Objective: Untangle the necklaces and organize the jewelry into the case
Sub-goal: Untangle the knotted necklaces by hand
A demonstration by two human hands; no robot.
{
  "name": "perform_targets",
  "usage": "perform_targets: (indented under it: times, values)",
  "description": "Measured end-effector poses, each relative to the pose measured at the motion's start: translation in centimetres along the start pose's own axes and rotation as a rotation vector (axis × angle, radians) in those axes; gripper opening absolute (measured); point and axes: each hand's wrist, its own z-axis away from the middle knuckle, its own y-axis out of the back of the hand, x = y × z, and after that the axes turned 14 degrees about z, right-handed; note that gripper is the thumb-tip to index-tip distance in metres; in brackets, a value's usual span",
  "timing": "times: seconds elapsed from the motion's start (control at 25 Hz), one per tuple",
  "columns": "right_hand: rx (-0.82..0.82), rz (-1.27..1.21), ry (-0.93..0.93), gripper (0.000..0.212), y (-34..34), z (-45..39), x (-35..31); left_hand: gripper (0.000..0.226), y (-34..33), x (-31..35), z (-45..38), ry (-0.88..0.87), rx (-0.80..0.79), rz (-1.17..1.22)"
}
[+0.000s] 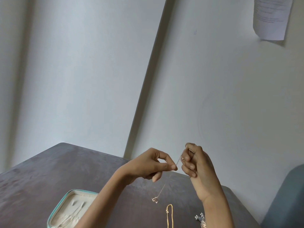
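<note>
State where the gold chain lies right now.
In the head view, the gold chain lies on the table, bottom centre-right, beside the ring pendant.

plain room: bare walls (82, 71), grey table (65, 170).

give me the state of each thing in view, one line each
left hand: raised, pinching the thin chain
right hand: raised, fingers curled round the chain's upper end
thin chain necklace: held up, ring pendant hanging low
jewelry case: open, on the table
gold chain: lying loose on the table
beaded piece: lying on the table
</note>
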Motion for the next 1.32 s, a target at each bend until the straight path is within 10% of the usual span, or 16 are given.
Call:
perform_targets:
  times: [0.28,1.32]
  values:
    - [-0.003,0.114,-0.071,0.041,0.6,-0.1,0.3,0.011,0.4,0.2,0.0,-0.147,0.153,-0.278]
    - [0.016,0.106,-0.125,0.021,-0.3,-0.8,0.4,0.012,-0.9,0.4,-0.2,-0.120,0.212,0.175]
